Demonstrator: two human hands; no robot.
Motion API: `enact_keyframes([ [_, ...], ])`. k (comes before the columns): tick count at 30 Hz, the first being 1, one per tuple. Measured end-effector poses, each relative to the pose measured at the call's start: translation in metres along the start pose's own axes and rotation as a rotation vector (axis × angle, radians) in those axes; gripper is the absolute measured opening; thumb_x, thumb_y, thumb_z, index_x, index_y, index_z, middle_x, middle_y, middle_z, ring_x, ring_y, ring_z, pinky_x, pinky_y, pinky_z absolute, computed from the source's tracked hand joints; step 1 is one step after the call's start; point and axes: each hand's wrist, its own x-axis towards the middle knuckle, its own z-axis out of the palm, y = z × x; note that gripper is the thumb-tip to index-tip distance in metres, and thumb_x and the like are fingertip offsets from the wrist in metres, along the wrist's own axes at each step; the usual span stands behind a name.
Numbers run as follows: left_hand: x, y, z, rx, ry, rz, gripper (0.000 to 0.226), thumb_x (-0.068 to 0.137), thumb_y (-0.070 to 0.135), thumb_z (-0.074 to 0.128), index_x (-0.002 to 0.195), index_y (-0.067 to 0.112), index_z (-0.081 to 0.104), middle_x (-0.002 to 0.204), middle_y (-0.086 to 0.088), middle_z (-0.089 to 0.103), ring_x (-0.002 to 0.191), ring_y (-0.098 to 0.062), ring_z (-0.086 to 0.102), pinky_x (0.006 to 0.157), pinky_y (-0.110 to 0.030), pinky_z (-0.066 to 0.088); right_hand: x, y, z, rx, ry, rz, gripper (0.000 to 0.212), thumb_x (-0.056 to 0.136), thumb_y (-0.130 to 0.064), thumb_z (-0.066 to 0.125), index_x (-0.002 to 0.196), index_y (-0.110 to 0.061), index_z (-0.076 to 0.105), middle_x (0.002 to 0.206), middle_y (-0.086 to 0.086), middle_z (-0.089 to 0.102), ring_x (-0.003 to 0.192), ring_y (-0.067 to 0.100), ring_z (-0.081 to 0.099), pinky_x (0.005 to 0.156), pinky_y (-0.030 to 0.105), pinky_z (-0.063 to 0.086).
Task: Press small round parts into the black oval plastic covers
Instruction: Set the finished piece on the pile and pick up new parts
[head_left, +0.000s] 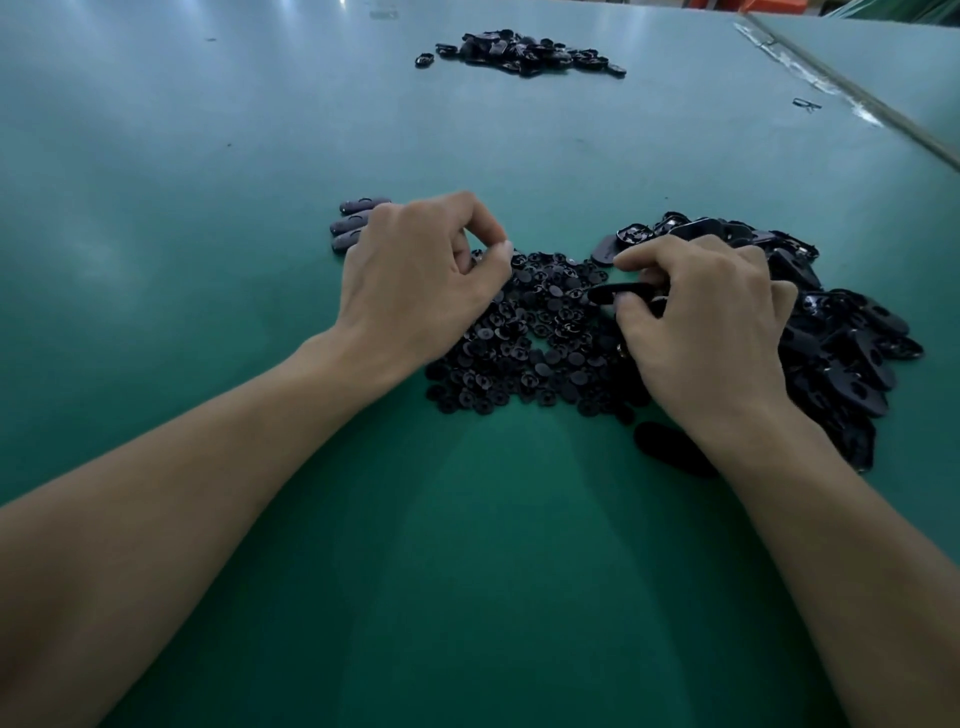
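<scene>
Black oval cover (605, 292) — smooth plastic — gripped by right hand (696, 327); left hand (415, 280) pinched shut.

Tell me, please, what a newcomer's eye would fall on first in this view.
First come two bare hands at the centre of the green table: the right hand pinches a black oval cover, while the left hand closes its fingertips above a spread of small round parts. Next is the heap of oval covers at the right, then a second dark pile far up the table.
</scene>
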Motion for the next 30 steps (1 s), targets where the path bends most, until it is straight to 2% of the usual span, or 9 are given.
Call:
enact_keyframes([
  [3,-0.001,0.0,0.0,-0.036,-0.02,0.072,0.011,0.086,0.035,0.066,0.075,0.031,0.064,0.044,0.018,0.047,0.045,-0.001,0.047,0.063,-0.033,0.052,0.001,0.002,0.0,0.078,0.027,-0.042,0.021,0.092,-0.017,0.066,0.109,-0.025,0.074,0.103,0.001,0.07,0.106,0.03,0.058,0.092,0.04,0.044],
  [6,-0.004,0.004,-0.001,-0.105,-0.068,0.147,0.016,0.088,0.04,0.066,0.086,0.026,0.072,0.052,0.016,0.054,0.046,-0.002,0.049,0.055,-0.023,0.041,0.002,0.002,-0.001,0.219,0.083,-0.094,0.014,0.092,-0.016,0.068,0.104,-0.02,0.075,0.096,-0.002,0.065,0.096,0.023,0.061,0.083,0.04,0.054],
  [10,-0.006,0.008,-0.004,-0.15,-0.092,0.159,0.041,0.091,0.055,0.052,0.101,0.023,0.076,0.065,0.017,0.067,0.055,0.002,0.059,0.058,-0.024,0.045,-0.001,-0.008,0.0,0.381,0.139,-0.247,0.007,0.087,-0.012,0.074,0.093,-0.016,0.072,0.085,-0.009,0.058,0.073,-0.007,0.051,0.072,0.005,0.041],
  [13,-0.005,0.008,-0.007,-0.158,-0.141,0.176,0.048,0.097,0.053,0.043,0.101,0.019,0.077,0.073,0.014,0.072,0.068,-0.007,0.07,0.066,-0.038,0.056,-0.004,-0.012,0.001,0.435,0.139,-0.314,0.01,0.085,-0.012,0.076,0.089,-0.013,0.068,0.081,-0.01,0.059,0.072,-0.002,0.054,0.069,0.005,0.04],
  [16,-0.004,0.007,-0.005,-0.148,-0.197,0.207,0.046,0.101,0.046,0.043,0.099,0.014,0.077,0.08,0.006,0.075,0.077,-0.014,0.071,0.068,-0.041,0.054,-0.005,-0.014,0.001,0.462,0.111,-0.309,0.009,0.087,-0.015,0.074,0.09,-0.013,0.066,0.079,-0.011,0.061,0.077,0.006,0.059,0.067,0.006,0.041],
  [19,-0.005,0.006,-0.003,-0.215,-0.191,0.248,0.029,0.103,0.029,0.052,0.102,0.012,0.076,0.083,0.004,0.075,0.078,-0.01,0.071,0.072,-0.035,0.055,-0.007,-0.016,0.002,0.481,0.08,-0.265,0.009,0.089,-0.017,0.072,0.091,-0.015,0.064,0.074,-0.021,0.059,0.075,-0.001,0.062,0.064,0.007,0.043],
  [23,-0.004,0.004,0.0,-0.28,-0.141,0.237,0.016,0.098,0.017,0.062,0.106,0.011,0.075,0.085,0.018,0.069,0.074,0.013,0.06,0.069,-0.006,0.041,-0.009,-0.016,0.003,0.467,0.04,-0.229,0.018,0.085,-0.022,0.076,0.099,-0.018,0.065,0.079,-0.016,0.063,0.069,-0.011,0.058,0.065,0.003,0.04],
  [26,-0.003,0.001,0.001,-0.308,-0.141,0.197,0.016,0.095,0.016,0.065,0.108,0.015,0.074,0.082,0.021,0.066,0.07,0.012,0.058,0.069,-0.005,0.037,-0.008,-0.016,0.003,0.467,0.018,-0.212,0.026,0.085,-0.028,0.077,0.107,-0.02,0.069,0.086,-0.013,0.065,0.072,-0.015,0.056,0.069,0.0,0.037],
  [30,-0.004,0.002,0.0,-0.334,-0.134,0.216,0.013,0.094,0.02,0.067,0.107,0.024,0.071,0.08,0.02,0.066,0.066,0.009,0.058,0.066,-0.007,0.038,-0.006,-0.016,0.004,0.5,0.035,-0.196,0.017,0.089,-0.022,0.072,0.105,-0.017,0.074,0.081,-0.015,0.066,0.072,-0.012,0.058,0.069,0.002,0.037],
])
